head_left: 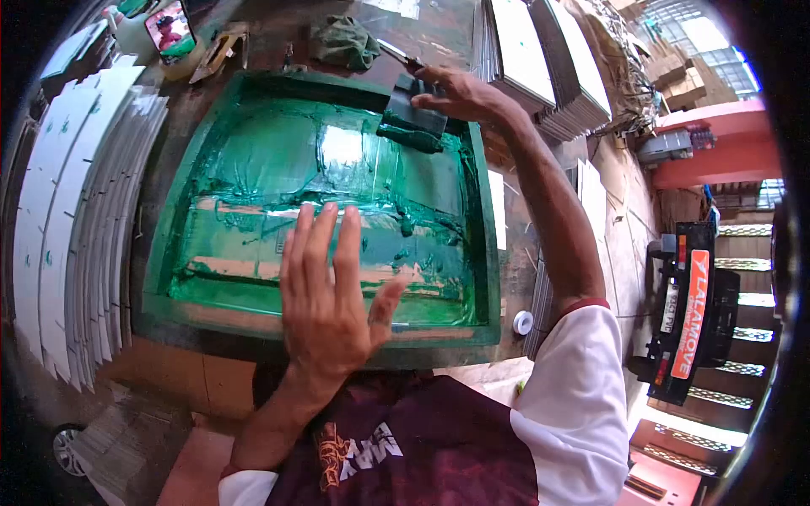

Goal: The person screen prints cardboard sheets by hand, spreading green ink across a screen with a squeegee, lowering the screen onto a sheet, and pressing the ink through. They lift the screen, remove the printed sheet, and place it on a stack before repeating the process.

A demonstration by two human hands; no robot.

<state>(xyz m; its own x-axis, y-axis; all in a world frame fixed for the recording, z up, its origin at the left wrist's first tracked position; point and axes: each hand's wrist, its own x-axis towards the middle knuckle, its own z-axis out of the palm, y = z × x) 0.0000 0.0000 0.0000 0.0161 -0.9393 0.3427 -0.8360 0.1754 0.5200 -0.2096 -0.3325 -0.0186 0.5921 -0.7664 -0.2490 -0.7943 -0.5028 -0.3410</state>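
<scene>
- Right hand (pixel 468 97): reaches out to the far right corner of the screen frame (pixel 487 253). Its fingers lie over the top of the squeegee (pixel 415 118). Whether the grip closes fully around the handle cannot be told from this view.
- Left hand (pixel 329 291): grip wide, fingers spread and straight, palm down, holding nothing. It hovers over the near rail of the frame. Contact with the mesh cannot be confirmed.
- Squeegee: a dark block directly under the right grip, its lower blade coated in green ink (pixel 253 160). It leans against the far rail, just inside the frame.
- Handling, as a judgement: the squeegee looks stiff and fairly light. The blade is wet and likely slippery, so the dry upper handle under the right fingers is the sound place to hold it.
- Screen frame: lies flat on the counter (pixel 278 38), between the two grips, with ink smeared across most of the mesh. The rails look rigid, while the mesh looks taut and easily damaged. It is best lifted by the rails, though those are ink-stained as well.
- Left of the left grip: fanned stacks of white sheets (pixel 76 211).
- Beyond the right grip: a further sheet stack (pixel 548 59) and a green rag (pixel 342 40) on the counter.
- Right of the left grip, beside the near frame corner: a small tape roll (pixel 523 322).
</scene>
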